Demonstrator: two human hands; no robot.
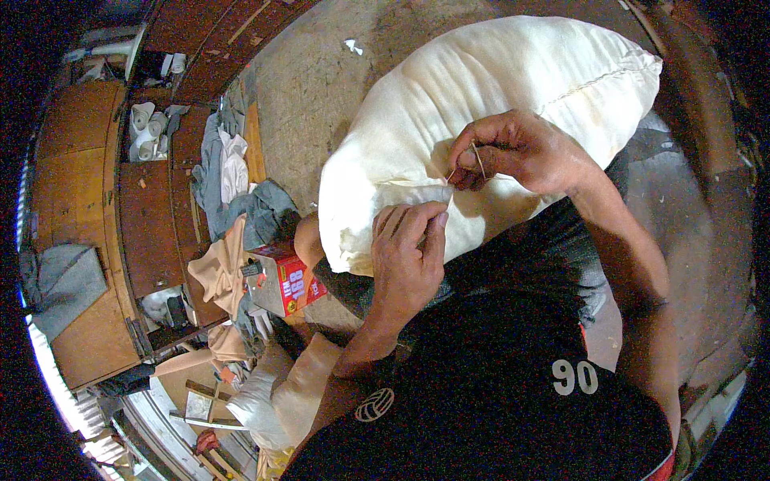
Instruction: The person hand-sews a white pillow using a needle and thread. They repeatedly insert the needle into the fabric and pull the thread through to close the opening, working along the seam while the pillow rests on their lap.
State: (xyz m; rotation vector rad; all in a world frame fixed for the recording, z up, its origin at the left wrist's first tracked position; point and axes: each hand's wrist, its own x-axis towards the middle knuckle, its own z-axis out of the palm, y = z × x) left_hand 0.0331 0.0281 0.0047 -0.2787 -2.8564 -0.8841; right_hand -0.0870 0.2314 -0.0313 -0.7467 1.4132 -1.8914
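Across my lap lies a plump white stuffed pillow [473, 88], with a puckered seam running toward its far right end. My left hand [407, 248] is closed on the pillow's near left part, pinching a fold of its cloth between thumb and fingers. Just right of it, close above the cloth, my right hand [501, 152] is closed in a pinch. A thin, light thread [480, 163] curves out around its fingers. Whether a needle is in that pinch is too small to make out.
Left of my knee stands a red and grey box [297, 280]. Grey cloths [261, 212] and a peach cloth [220, 268] lie beside wooden cabinets [148, 216]. Below them are more pale pillows [281, 385]. A small white scrap [353, 46] rests on the floor [309, 88].
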